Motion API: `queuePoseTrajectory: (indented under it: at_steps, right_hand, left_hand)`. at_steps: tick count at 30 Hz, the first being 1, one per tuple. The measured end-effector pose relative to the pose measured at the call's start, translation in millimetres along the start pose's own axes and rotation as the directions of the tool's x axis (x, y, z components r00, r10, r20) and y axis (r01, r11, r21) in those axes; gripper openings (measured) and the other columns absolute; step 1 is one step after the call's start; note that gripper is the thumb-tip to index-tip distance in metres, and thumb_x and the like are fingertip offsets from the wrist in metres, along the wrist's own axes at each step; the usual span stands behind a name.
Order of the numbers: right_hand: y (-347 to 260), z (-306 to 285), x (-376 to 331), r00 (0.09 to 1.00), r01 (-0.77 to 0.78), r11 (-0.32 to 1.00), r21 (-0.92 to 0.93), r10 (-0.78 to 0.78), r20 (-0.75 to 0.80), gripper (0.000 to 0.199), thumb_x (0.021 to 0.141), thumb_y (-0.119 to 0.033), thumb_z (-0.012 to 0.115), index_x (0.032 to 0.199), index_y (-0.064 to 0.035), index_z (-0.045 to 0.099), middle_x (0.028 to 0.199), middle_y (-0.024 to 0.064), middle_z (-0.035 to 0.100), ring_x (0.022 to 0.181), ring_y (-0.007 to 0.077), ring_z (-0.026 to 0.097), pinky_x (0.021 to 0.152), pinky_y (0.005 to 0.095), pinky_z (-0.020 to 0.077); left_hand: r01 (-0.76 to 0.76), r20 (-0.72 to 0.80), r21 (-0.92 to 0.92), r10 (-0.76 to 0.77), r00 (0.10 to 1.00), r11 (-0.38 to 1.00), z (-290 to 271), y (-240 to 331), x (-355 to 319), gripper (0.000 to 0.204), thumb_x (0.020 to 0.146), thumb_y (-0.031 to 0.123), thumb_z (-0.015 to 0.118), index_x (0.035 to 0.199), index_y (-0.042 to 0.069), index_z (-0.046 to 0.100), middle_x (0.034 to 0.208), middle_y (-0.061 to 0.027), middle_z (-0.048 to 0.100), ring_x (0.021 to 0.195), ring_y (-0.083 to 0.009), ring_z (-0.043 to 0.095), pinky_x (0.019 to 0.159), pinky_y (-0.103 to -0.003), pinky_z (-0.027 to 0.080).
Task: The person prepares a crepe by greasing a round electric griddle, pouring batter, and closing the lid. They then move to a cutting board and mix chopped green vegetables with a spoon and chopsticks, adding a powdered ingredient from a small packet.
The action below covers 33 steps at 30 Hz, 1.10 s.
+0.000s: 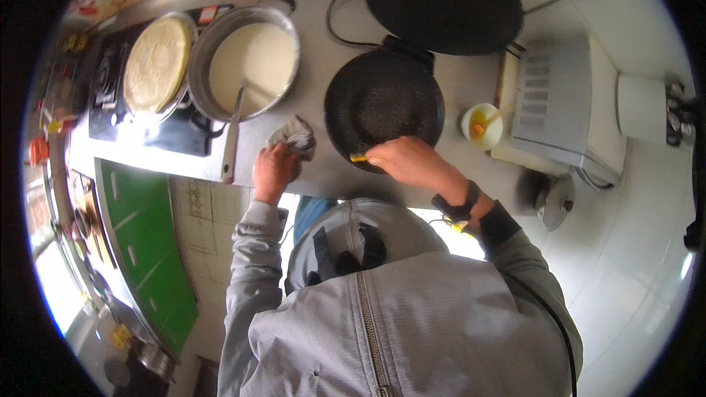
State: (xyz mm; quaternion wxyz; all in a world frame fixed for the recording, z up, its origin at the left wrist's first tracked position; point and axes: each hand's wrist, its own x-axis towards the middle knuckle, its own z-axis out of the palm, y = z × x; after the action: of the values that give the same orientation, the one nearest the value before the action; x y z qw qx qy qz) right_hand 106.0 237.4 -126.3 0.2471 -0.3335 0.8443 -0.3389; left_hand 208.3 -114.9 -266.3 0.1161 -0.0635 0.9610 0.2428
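Observation:
At the counter's front edge my left hand [271,173] is closed on a crumpled grey cloth [296,136]. My right hand [404,160] reaches over the near rim of a round black pan [381,103]. Its fingers pinch a small yellow piece [359,159] whose kind I cannot make out, held at the pan's near inner edge. The pan's dark surface has a slight sheen. To the right of the pan stands a small white bowl [495,137] with yellow contents and a yellowish utensil in it.
Left of the cloth is a metal pot [197,66] of pale batter, a ladle [232,140] leaning out over the counter edge. A stack of flat pancakes [157,65] sits on the black stove [107,114]. Behind the pan is a large black lid [445,7]; a grey oven [555,95] stands right.

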Motion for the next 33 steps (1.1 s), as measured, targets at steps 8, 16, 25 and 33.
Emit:
queuePoseTrajectory:
  at_steps: [8,16,25,33]
  right_hand:
    - [75,-72,-139,0.64,-0.322,0.85,0.417,0.52,-0.566,0.029,0.11,-0.023,0.067,0.131,-0.005,0.077,0.103,0.0148,0.081,0.086,0.0196,0.078,0.079,0.0327,0.0615]
    - [131,-31,-186,0.634,-0.605,0.775,-0.182,0.33,-0.699,0.039,0.103,-0.019,0.073,0.141,-0.011,0.073,0.128,0.0185,0.075,0.112,0.0381,0.074,0.098,0.0456,0.0588]
    - [55,-15,-138,0.7,-0.421,0.905,0.055,0.363,-0.615,0.033,0.109,-0.019,0.068,0.14,-0.0066,0.073,0.122,0.0154,0.079,0.109,0.0283,0.076,0.097,0.0399,0.0594]
    - [-98,76,59,0.935,-0.304,0.516,0.801,0.323,0.147,0.052,0.113,-0.033,0.066,0.155,-0.0038,0.057,0.132,0.0156,0.073,0.113,0.0206,0.074,0.089,0.0335,0.0622]
  left_hand:
    - [-0.062,-0.036,0.113,0.066,0.997,0.992,9,-11,1,0.019,0.102,0.021,0.064,0.092,0.005,0.068,0.089,-0.0212,0.073,0.087,-0.0458,0.069,0.078,-0.057,0.055]
    - [-0.028,-0.098,-0.304,-0.002,0.995,0.952,13,-3,-39,0.038,0.101,0.005,0.06,0.139,0.004,0.064,0.113,-0.0218,0.075,0.101,-0.0384,0.073,0.09,-0.047,0.058]
    - [0.153,0.136,-0.988,-0.469,0.873,-0.003,-81,-65,-84,0.06,0.108,0.023,0.063,0.159,-0.004,0.045,0.142,-0.0188,0.067,0.124,-0.0291,0.07,0.106,-0.041,0.058]
    - [0.109,0.15,-0.958,-0.141,0.979,-0.264,-143,-109,9,0.05,0.11,0.022,0.061,0.154,0.001,0.049,0.139,-0.0136,0.067,0.124,-0.0281,0.066,0.112,-0.045,0.054]
